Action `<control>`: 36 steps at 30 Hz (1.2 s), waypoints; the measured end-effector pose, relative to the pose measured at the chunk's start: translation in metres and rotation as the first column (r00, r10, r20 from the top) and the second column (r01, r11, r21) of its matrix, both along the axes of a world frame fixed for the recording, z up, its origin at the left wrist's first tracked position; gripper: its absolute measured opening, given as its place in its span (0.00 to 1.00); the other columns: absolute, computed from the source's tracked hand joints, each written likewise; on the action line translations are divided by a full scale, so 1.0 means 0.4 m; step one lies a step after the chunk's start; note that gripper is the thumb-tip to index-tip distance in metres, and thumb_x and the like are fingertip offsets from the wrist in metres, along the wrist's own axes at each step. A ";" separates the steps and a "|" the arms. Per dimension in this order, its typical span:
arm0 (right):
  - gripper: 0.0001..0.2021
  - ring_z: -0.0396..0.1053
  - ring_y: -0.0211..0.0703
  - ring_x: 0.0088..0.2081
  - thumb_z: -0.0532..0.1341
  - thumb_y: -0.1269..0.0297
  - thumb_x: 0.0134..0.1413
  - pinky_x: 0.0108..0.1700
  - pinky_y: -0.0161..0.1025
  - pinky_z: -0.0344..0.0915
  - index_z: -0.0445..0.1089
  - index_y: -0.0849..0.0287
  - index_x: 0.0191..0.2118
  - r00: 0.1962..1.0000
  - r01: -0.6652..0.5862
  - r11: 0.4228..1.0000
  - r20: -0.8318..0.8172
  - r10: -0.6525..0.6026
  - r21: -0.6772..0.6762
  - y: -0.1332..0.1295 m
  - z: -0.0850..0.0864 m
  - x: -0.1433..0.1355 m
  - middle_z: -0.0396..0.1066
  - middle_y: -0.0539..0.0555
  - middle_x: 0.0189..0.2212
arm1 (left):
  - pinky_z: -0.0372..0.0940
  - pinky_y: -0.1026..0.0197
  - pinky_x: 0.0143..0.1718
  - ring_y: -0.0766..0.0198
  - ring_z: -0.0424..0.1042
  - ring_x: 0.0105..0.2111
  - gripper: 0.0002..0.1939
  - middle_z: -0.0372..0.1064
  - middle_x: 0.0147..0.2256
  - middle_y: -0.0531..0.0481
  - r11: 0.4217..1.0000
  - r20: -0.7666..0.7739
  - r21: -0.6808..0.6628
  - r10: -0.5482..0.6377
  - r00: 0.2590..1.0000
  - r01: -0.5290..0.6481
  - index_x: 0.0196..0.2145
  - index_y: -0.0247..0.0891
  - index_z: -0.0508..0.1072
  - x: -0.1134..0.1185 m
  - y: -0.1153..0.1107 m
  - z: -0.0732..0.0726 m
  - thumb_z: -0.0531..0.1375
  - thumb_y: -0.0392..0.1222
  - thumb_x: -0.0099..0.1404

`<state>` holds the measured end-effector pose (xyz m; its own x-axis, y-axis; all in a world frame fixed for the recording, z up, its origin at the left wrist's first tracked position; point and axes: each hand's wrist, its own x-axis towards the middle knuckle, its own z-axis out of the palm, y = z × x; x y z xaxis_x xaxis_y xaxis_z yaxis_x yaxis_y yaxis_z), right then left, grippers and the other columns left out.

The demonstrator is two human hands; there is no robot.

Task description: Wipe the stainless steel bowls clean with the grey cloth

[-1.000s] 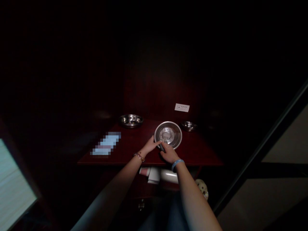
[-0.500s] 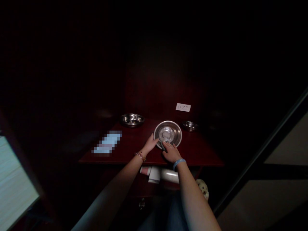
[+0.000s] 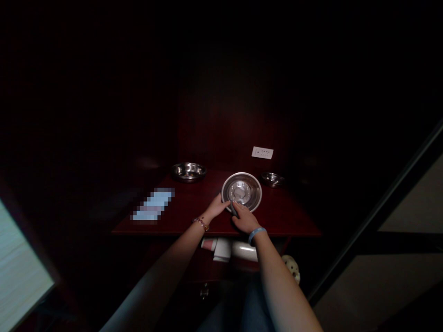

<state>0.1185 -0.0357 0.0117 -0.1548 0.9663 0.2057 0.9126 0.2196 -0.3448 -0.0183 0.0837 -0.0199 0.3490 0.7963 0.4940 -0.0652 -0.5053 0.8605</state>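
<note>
Steel bowl (image 3: 252,184) sits over the middle of the tabletop (image 3: 188,210), tilted, inside facing the wearer. The tilt probably opens the inside to view and reach; can't tell if its base touches the tabletop.

Left hand (image 3: 216,207) pinches the bowl's left rim, thumb over the edge and inside, fingers mostly hidden behind; likely there to steady it. Right hand (image 3: 246,220) is at the near rim, palm down, fingers loosely together and reaching in over the edge. A small dark item (image 3: 234,209) shows by its thumb and fingertips, too dim to name; can't tell if it is gripped or only touched. Two-sided hold probably keeps the bowl from swinging or slipping.

Wider steel bowl (image 3: 188,177) rests upright at the tabletop's back left, smaller steel bowl (image 3: 273,183) at its back right. Both stand apart from the held one, which seems to leave the hands elbow room. Pixelated pale-blue item (image 3: 153,206) lies at the tabletop's left side, unreadable, out of the arms' way.

Socket plate (image 3: 262,152) is on the wall behind the tabletop. Below its front edge: pink-and-white cup (image 3: 208,244) on its side, white folded item (image 3: 222,251), white cylinder (image 3: 243,250) partly behind the right forearm.
</note>
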 end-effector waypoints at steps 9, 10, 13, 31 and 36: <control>0.34 0.46 0.44 0.68 0.53 0.65 0.55 0.68 0.48 0.36 0.48 0.63 0.68 0.997 0.020 0.999 0.074 -0.018 -0.030 -0.009 0.018 -0.017 0.50 0.59 0.67 | 0.62 0.50 0.55 0.54 0.71 0.47 0.21 0.73 0.47 0.42 0.998 0.081 -0.033 0.058 0.995 -0.056 0.46 0.32 0.71 0.000 0.008 0.009 0.62 0.33 0.53; 0.33 0.47 0.44 0.67 0.52 0.64 0.56 0.68 0.49 0.33 0.48 0.62 0.68 0.996 0.030 0.999 0.087 -0.027 -0.032 -0.012 0.020 -0.019 0.51 0.58 0.67 | 0.61 0.50 0.55 0.54 0.71 0.48 0.22 0.73 0.47 0.42 0.997 0.098 -0.024 0.073 0.992 -0.071 0.47 0.33 0.71 0.001 0.009 0.007 0.62 0.32 0.52; 0.32 0.49 0.43 0.67 0.51 0.62 0.57 0.68 0.51 0.22 0.49 0.58 0.67 0.990 0.069 0.997 0.123 -0.066 -0.022 -0.018 0.024 -0.022 0.53 0.56 0.66 | 0.60 0.51 0.56 0.55 0.70 0.49 0.22 0.72 0.48 0.42 0.995 0.119 -0.002 0.101 0.988 -0.102 0.47 0.33 0.70 0.002 0.011 0.004 0.62 0.30 0.52; 0.30 0.48 0.43 0.67 0.49 0.63 0.59 0.67 0.52 0.21 0.51 0.58 0.67 0.984 0.154 0.987 0.094 -0.150 -0.040 -0.018 0.025 -0.025 0.52 0.55 0.66 | 0.66 0.53 0.49 0.55 0.73 0.44 0.21 0.74 0.45 0.41 0.996 -0.003 -0.013 0.085 0.996 -0.085 0.45 0.32 0.71 0.003 -0.008 0.013 0.63 0.48 0.57; 0.30 0.48 0.43 0.67 0.51 0.64 0.58 0.68 0.54 0.25 0.51 0.58 0.66 0.991 0.132 0.991 0.043 -0.130 -0.029 -0.018 0.021 -0.019 0.52 0.56 0.66 | 0.62 0.51 0.55 0.53 0.70 0.50 0.31 0.70 0.51 0.38 1.000 -0.037 -0.017 -0.005 0.999 0.004 0.52 0.32 0.67 0.003 -0.015 0.006 0.67 0.46 0.53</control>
